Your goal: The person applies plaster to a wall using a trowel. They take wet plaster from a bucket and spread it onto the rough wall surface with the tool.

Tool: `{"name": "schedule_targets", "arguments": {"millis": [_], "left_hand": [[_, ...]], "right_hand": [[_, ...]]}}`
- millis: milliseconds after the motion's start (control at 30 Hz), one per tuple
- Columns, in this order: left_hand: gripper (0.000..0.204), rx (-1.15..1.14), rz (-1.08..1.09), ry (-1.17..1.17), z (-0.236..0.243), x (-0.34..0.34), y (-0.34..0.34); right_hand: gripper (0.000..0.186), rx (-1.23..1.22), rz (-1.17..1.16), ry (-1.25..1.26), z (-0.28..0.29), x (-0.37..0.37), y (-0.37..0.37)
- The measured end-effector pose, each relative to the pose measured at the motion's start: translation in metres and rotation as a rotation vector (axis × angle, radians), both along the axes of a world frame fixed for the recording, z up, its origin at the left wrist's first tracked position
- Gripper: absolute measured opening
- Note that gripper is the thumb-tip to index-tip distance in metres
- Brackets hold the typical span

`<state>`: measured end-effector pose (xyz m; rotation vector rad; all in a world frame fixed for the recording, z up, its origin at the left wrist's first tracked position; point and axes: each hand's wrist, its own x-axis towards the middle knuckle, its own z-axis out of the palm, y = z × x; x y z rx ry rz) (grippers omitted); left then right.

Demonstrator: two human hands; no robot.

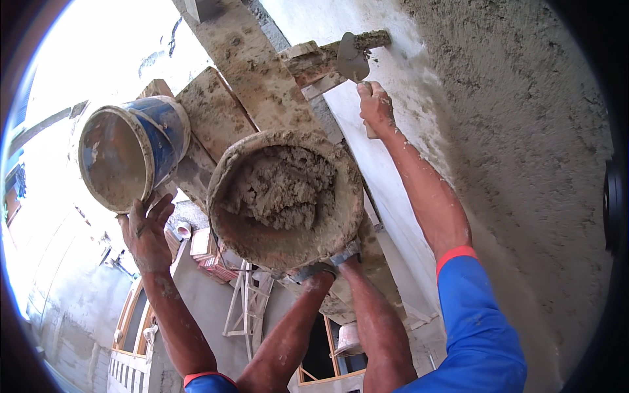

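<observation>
My right hand (377,110) is wrapped round the handle of a trowel (354,57). The trowel's mortar-smeared blade points away from me, above the far end of a plank and beside the wall. On the left, my left hand (148,236) grips the lower rim of a blue bucket (160,134). This bucket is tilted, its mouth turned toward me, with a grey-brown coating or contents inside. Between my arms a round, mortar-crusted basin (285,252) holds a heap of wet mortar (285,187). Neither hand touches the basin.
My feet stand on mortar-spattered scaffold planks (246,59) high above the floor. Freshly rendered wall (524,131) rises along the right. Below are a wooden trestle (247,304), stacked reddish tiles (216,265), a pale bucket (349,339) and wooden frames.
</observation>
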<state>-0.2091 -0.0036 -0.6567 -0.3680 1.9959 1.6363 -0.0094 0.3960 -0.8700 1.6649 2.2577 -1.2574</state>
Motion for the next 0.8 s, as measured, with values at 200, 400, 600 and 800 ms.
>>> {"name": "schedule_targets", "arguments": {"millis": [200, 400, 600, 800], "left_hand": [[0.042, -0.021, -0.033, -0.001, 0.003, 0.001, 0.001], [0.040, 0.022, -0.020, -0.041, 0.002, -0.002, 0.001], [0.028, 0.114, 0.220, -0.159, -0.013, -0.027, -0.025], [0.039, 0.109, 0.599, -0.325, -0.023, -0.037, -0.017]], "right_hand": [[0.040, 0.014, -0.037, 0.022, -0.011, -0.004, 0.015], [0.042, 0.032, -0.155, -0.011, -0.014, -0.014, 0.045], [0.043, 0.007, -0.174, -0.040, -0.019, -0.007, 0.062], [0.044, 0.318, 0.117, -0.140, -0.005, 0.035, 0.081]]}}
